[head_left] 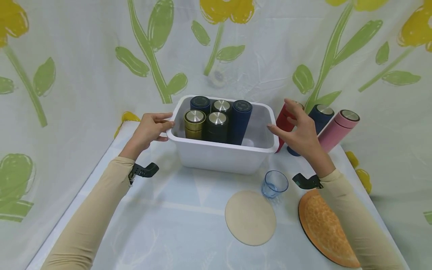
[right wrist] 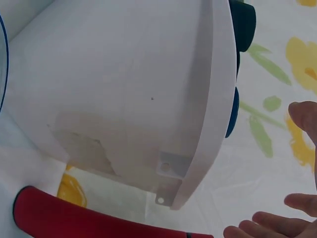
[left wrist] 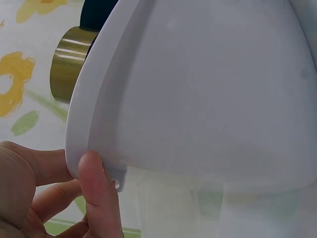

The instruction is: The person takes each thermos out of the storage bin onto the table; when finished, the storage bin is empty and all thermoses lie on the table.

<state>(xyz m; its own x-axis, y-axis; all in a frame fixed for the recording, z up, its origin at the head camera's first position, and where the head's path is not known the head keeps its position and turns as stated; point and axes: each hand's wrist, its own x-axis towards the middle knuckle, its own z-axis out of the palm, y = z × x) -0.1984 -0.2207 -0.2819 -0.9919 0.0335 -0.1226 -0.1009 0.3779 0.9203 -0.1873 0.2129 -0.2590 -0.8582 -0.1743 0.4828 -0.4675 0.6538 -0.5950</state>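
Note:
A white plastic tub (head_left: pixel 216 159) stands on the table with several thermos bottles upright or leaning in it: a gold one (head_left: pixel 194 125), black ones with steel lids (head_left: pixel 217 127) and dark blue ones (head_left: pixel 240 122). My left hand (head_left: pixel 150 129) pinches the tub's left rim, thumb on one side and fingers on the other, as the left wrist view shows. Near the right end, my right hand (head_left: pixel 297 129) is spread, apart from the rim, holding nothing. Behind it are a red thermos (head_left: pixel 284 118), a dark blue one (head_left: pixel 320 118) and a pink one (head_left: pixel 337 129), partly hidden by that hand.
In front of the tub stands a clear blue glass (head_left: pixel 275 184), beside a round beige mat (head_left: pixel 250 217). A round bread-patterned mat (head_left: pixel 325 225) lies at the right, partly under my right forearm. Flowered cloth (head_left: pixel 84 75) hangs behind the table.

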